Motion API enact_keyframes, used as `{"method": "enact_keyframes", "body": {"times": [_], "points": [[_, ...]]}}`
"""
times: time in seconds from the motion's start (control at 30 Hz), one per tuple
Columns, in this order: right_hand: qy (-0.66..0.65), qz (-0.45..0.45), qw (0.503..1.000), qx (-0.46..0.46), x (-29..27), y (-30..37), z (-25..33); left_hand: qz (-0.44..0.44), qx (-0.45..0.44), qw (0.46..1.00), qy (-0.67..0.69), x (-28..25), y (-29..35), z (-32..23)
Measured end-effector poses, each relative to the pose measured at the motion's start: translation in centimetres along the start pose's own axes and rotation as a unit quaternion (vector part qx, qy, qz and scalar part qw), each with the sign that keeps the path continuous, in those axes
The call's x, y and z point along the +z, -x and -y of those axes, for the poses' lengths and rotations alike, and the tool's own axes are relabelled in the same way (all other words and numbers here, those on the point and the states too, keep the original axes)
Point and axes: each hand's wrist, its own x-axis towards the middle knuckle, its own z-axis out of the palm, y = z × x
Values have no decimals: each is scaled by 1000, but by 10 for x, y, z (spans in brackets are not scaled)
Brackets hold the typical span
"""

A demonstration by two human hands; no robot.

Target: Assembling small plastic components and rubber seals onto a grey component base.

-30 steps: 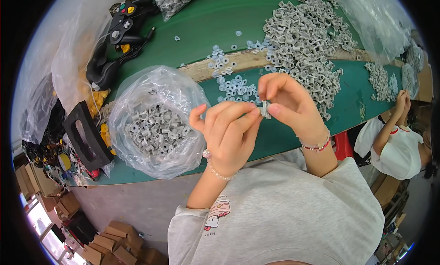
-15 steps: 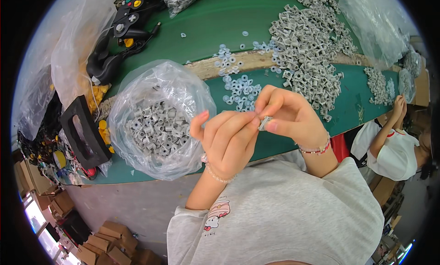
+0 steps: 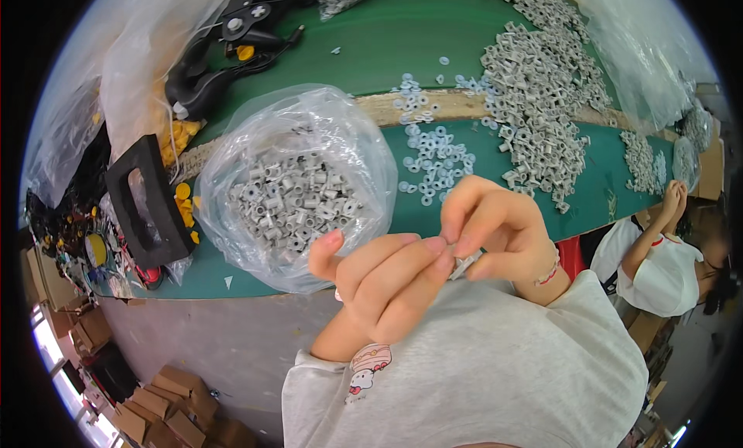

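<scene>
My left hand (image 3: 391, 285) and my right hand (image 3: 503, 235) meet fingertip to fingertip in front of my chest. Between the thumb and fingers of the right is a small grey plastic part (image 3: 464, 265). The left is closed in a pinch against its near end, and whatever lies between those fingertips is hidden. Beyond the hands, pale blue translucent rings (image 3: 441, 155) are scattered over the green table. Left of them stands an open clear plastic bag (image 3: 370, 150) holding many grey plastic parts (image 3: 298, 200).
A large heap of grey parts (image 3: 542, 99) spreads over the far right of the table (image 3: 371, 53). Black game controllers (image 3: 248, 22) and a black frame-shaped piece (image 3: 147, 204) lie at the left. Another person (image 3: 650, 262) sits at the right. Cardboard boxes (image 3: 174, 409) stand on the floor.
Both hands have come down closer to my body, still joined at the fingertips around the grey part. The whole view has shifted slightly, with the table's things sitting farther right.
</scene>
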Motion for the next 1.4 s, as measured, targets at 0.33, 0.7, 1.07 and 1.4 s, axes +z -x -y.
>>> {"method": "enact_keyframes", "body": {"times": [0.33,0.7,1.07,1.4], "points": [[25,38,997,-59,18,-11,-17,-43,7,999,-10,-21,2,8],[378,-290,879,1,-42,7,1,46,-145,973,-174,-67,-7,32],[688,-105,707,124,-50,32,-16,165,-138,976,-22,-10,-15,-3],[426,-311,849,-14,-79,62,16,295,-133,943,77,91,-2,-19]]}}
